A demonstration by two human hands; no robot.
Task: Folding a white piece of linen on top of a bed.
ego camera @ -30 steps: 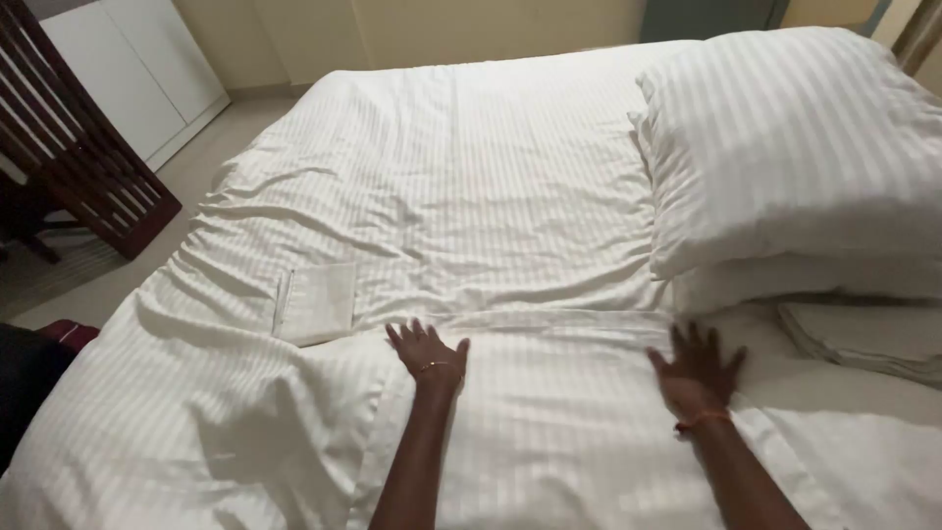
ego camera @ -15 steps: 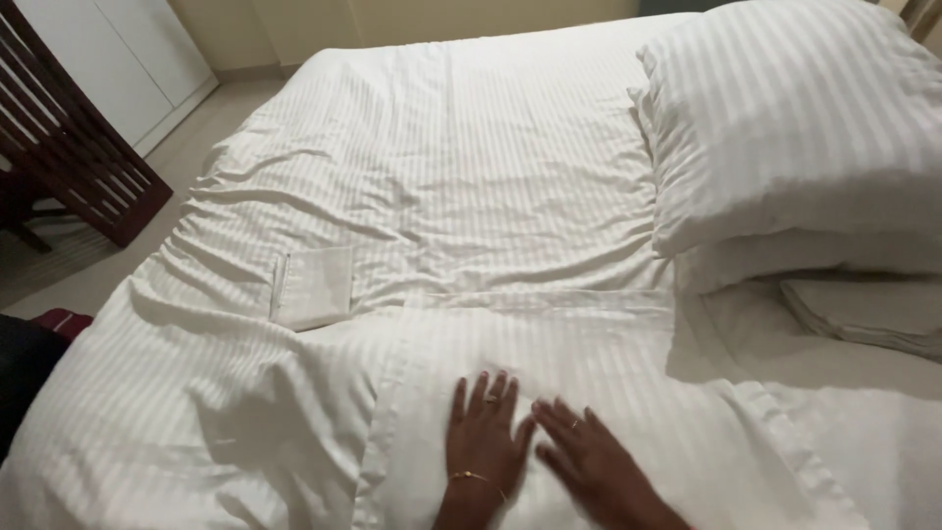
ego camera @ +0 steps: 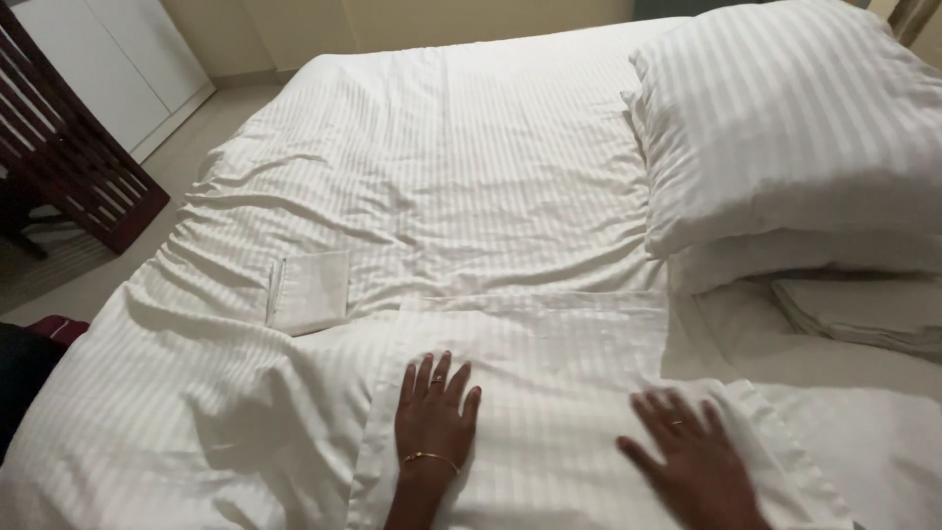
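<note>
White striped pillowcase (ego camera: 549,393) flat on duvet (ego camera: 412,196), left hand (ego camera: 434,412) and right hand (ego camera: 692,456) pressing it, fingers spread, further apart than before, right one near its edge, open bedding beyond.

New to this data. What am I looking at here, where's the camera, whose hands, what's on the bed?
There is no machine here: a person works with bare hands, and the single camera sits on that person's head, looking down over a bed. The two hands at the bottom edge are the wearer's own. The left hand, with a thin bracelet and a ring, lies flat with fingers spread on a folded white striped cloth. The right hand presses flat on the same cloth further right and looks slightly blurred. Neither hand grips anything. Under the cloth is a rumpled white striped duvet, with a small folded white piece on it. Stacked pillows sit at right, above folded linens. A dark wooden chair stands at left.
</note>
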